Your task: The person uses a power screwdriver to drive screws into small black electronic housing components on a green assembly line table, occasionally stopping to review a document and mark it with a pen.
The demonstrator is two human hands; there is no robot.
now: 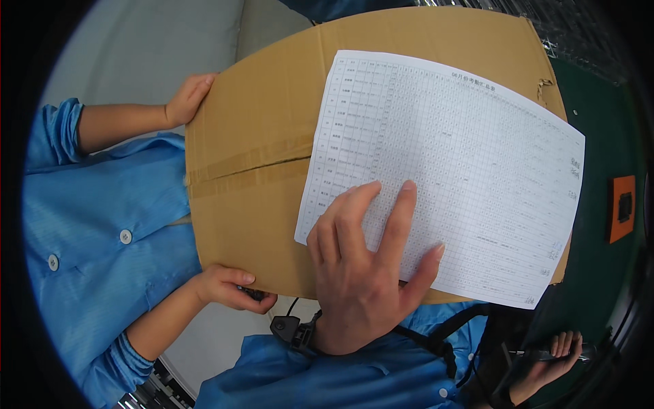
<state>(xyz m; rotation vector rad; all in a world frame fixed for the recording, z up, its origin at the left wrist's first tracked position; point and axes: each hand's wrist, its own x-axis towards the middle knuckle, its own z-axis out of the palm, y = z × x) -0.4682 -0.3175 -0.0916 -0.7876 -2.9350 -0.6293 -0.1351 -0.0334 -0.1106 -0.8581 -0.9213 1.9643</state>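
Note:
My left hand (361, 273) is over the lower left part of a white printed sheet (470, 184), back of the hand up, fingers spread and bent a little. It grips nothing; whether every fingertip touches the paper I cannot tell. The sheet carries a fine table and a few handwritten marks along its right side. Under it lies a brown cardboard box (252, 129) with a taped seam. Low at the right, my right hand (558, 358) is closed round a dark-handled tool (541, 355) with a thin metal tip, partly hidden by the fingers.
At the left, another person in a blue jacket (102, 211) holds the box's edge with an upper hand (191, 99) and a lower hand (231, 288). A green surface (593, 116) at the right bears an orange block (621, 208) with a black centre. Clear plastic-wrapped items (579, 34) lie beyond.

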